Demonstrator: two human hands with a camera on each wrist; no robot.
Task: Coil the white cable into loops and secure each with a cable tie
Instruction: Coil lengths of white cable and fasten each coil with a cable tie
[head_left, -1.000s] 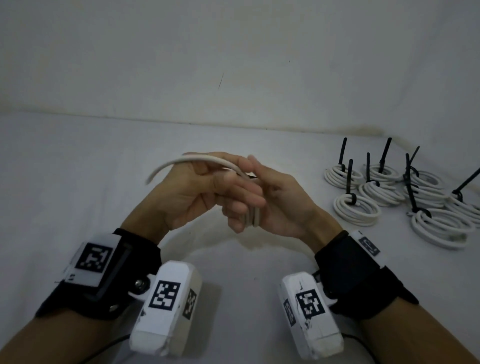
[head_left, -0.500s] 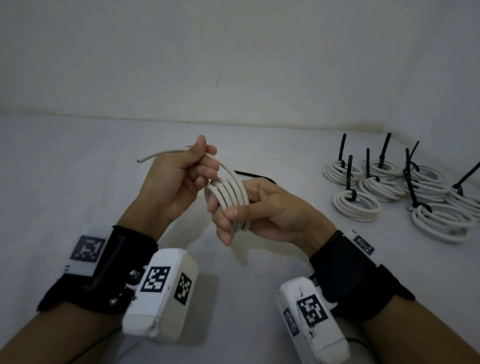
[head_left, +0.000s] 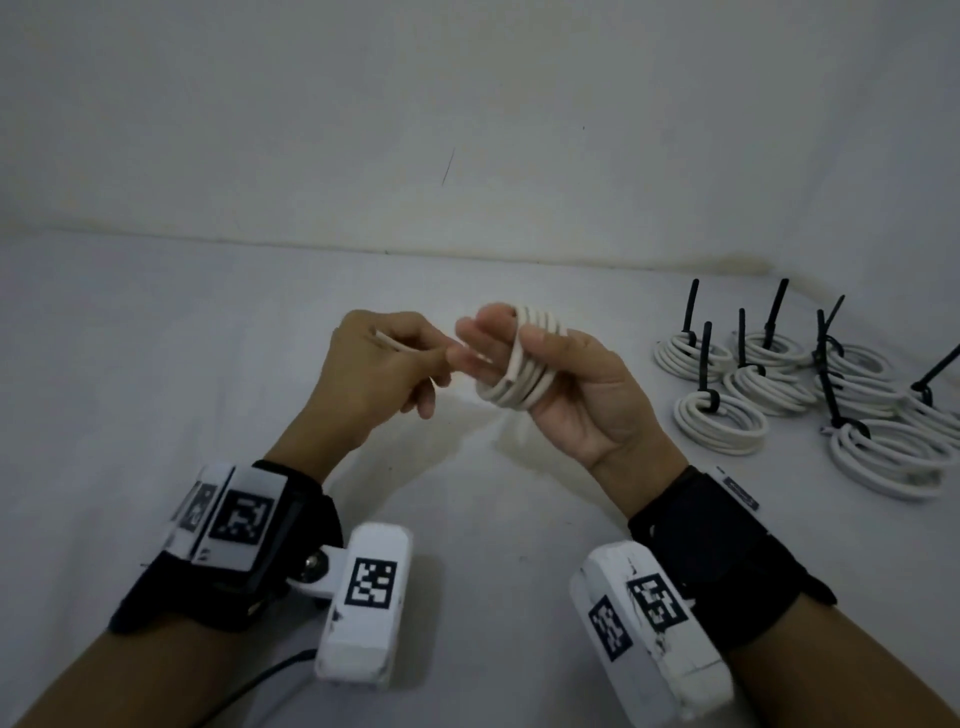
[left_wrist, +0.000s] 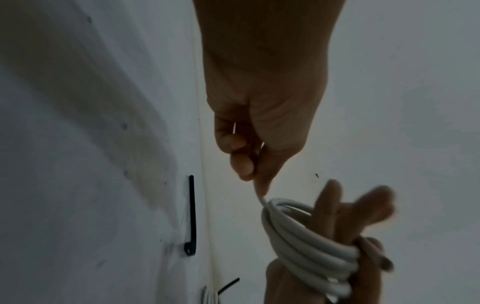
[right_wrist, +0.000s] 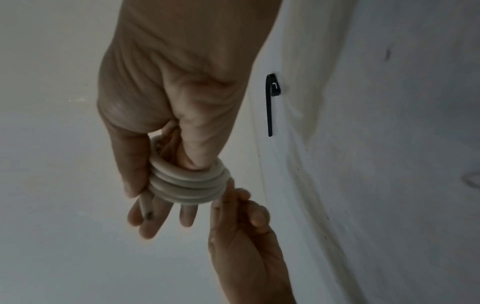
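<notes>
Winding the last of a white cable (head_left: 522, 364) around my right hand (head_left: 566, 384), held above the pale table (head_left: 156, 364).

The cable sits in four or five snug turns around my right fingers (right_wrist: 158, 216), thumb pressing them in place; my left hand (head_left: 374, 374) pinches the short free end (head_left: 389, 344) between thumb and forefinger. It looks light, smooth and round, springy enough, I judge, to unwind if I let go, so the stacked turns are the place to hold. A loose black cable tie (right_wrist: 270, 102), thin and flat, lies on the table just beyond. Well to my right rest finished coils (head_left: 722, 423), each cinched by a black tie (head_left: 705, 358) with its tail standing up.
</notes>
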